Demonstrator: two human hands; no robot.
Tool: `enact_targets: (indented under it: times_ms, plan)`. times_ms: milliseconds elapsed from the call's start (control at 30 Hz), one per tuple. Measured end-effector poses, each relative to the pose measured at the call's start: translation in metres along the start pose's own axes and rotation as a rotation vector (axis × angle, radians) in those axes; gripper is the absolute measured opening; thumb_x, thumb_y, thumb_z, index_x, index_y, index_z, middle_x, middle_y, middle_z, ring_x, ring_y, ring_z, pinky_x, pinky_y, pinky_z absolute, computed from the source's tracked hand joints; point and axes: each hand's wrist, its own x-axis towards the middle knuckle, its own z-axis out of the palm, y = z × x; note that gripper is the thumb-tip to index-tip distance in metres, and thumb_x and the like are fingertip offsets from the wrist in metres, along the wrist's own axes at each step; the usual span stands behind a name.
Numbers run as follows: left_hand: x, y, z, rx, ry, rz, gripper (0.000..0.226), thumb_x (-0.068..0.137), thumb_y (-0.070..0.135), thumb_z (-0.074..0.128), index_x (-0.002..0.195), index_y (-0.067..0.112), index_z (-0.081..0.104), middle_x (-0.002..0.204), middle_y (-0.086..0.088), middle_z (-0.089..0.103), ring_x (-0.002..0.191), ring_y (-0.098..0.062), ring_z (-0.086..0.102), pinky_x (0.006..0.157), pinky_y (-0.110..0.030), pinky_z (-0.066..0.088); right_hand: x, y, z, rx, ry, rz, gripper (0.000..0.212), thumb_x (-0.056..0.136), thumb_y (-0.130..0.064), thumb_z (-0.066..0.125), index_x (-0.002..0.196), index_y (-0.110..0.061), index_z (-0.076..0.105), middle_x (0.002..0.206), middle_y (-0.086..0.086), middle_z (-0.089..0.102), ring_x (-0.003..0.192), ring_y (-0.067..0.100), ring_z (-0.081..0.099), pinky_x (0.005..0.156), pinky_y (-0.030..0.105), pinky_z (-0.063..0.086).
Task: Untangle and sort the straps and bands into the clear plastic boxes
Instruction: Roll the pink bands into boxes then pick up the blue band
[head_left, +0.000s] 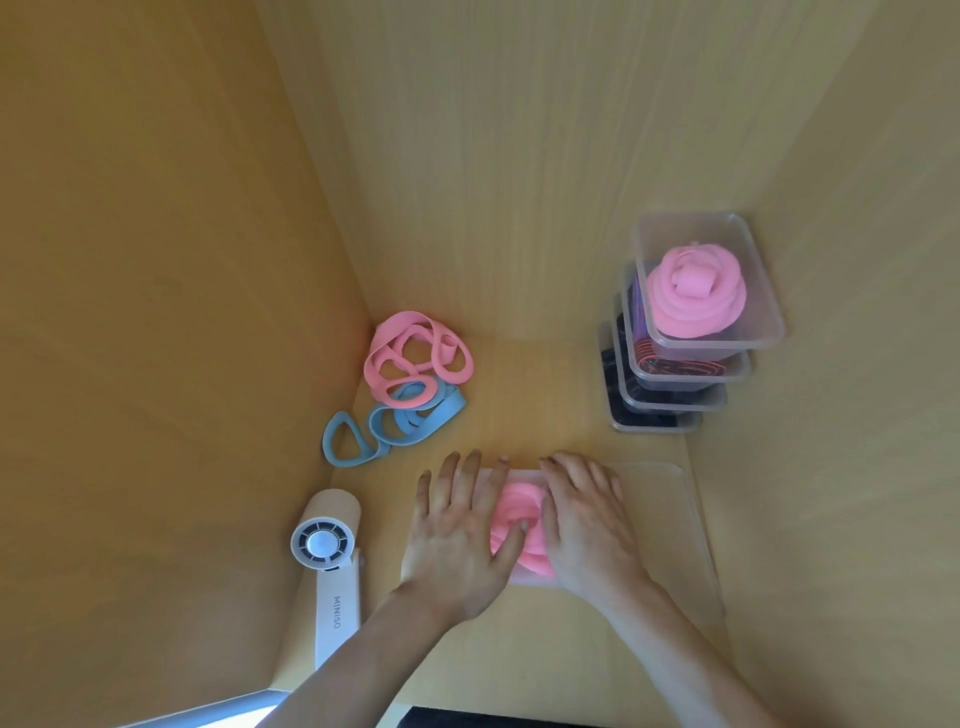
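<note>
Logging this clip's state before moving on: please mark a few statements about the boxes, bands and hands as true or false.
1. The top box of the stack on the right holds a coiled pink band. True.
2. The loose bands in the far corner are all blue. False: a pink tangle lies partly over the blue bands.
3. Both hands are on the near box. True: the left hand and the right hand press on it with fairly straight fingers, either side of the rolled pink band inside.
4. The fan lies to the right of the hands. False: the fan lies to their left.
</note>
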Motion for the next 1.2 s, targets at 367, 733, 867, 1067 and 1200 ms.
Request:
enact_targets:
  times_ms: [367, 733, 867, 1067, 1200]
  plan:
    - [0.001, -0.001, 0.001, -0.076, 0.006, 0.013, 0.074, 0.096, 0.067, 0.010, 0.160, 0.029, 0.018, 0.166, 0.000, 0.018, 0.155, -0.024, 0.005, 0.125, -0.047, 0.009, -0.013, 0.002, -0.013, 0.016, -0.345, -0.033, 0.066, 0.098, -0.056, 0.009, 0.160, -0.035, 0.001, 0.167, -0.015, -0.012, 0.152, 0.008, -0.020, 0.125, 0.043, -0.005]
    - [0.004, -0.005, 0.002, -0.090, 0.012, 0.064, 0.069, 0.099, 0.059, 0.014, 0.160, 0.026, 0.019, 0.168, -0.004, 0.014, 0.156, -0.024, -0.002, 0.125, -0.050, 0.012, -0.016, 0.000, -0.005, 0.129, -0.278, 0.013, 0.065, 0.099, -0.053, 0.019, 0.160, -0.029, 0.019, 0.168, -0.009, 0.010, 0.154, 0.013, -0.001, 0.125, 0.037, 0.014]
    - [0.004, -0.007, 0.003, -0.123, 0.017, 0.081, 0.067, 0.098, 0.053, 0.020, 0.160, 0.026, 0.019, 0.168, -0.004, 0.016, 0.156, -0.025, -0.002, 0.125, -0.049, 0.014, -0.016, 0.006, 0.000, 0.281, -0.186, 0.009, 0.062, 0.099, -0.047, 0.035, 0.155, -0.021, 0.035, 0.163, -0.010, 0.025, 0.151, 0.011, 0.013, 0.123, 0.032, 0.020]
    - [0.005, -0.008, 0.004, -0.123, -0.007, 0.089, 0.070, 0.099, 0.057, 0.017, 0.161, 0.026, 0.013, 0.168, -0.004, 0.011, 0.155, -0.029, -0.011, 0.126, -0.044, 0.003, -0.016, 0.003, -0.002, 0.148, -0.228, 0.004, 0.066, 0.097, -0.051, 0.024, 0.159, -0.027, 0.024, 0.166, -0.009, 0.017, 0.152, 0.015, 0.007, 0.125, 0.033, 0.017]
    - [0.005, -0.006, 0.006, -0.051, 0.000, 0.074, 0.068, 0.100, 0.054, 0.022, 0.159, 0.021, 0.023, 0.165, -0.010, 0.023, 0.154, -0.037, 0.008, 0.125, -0.052, 0.011, -0.015, 0.002, 0.000, 0.143, -0.224, -0.004, 0.067, 0.096, -0.051, 0.023, 0.158, -0.025, 0.025, 0.165, -0.008, 0.018, 0.152, 0.015, 0.007, 0.124, 0.026, 0.009]
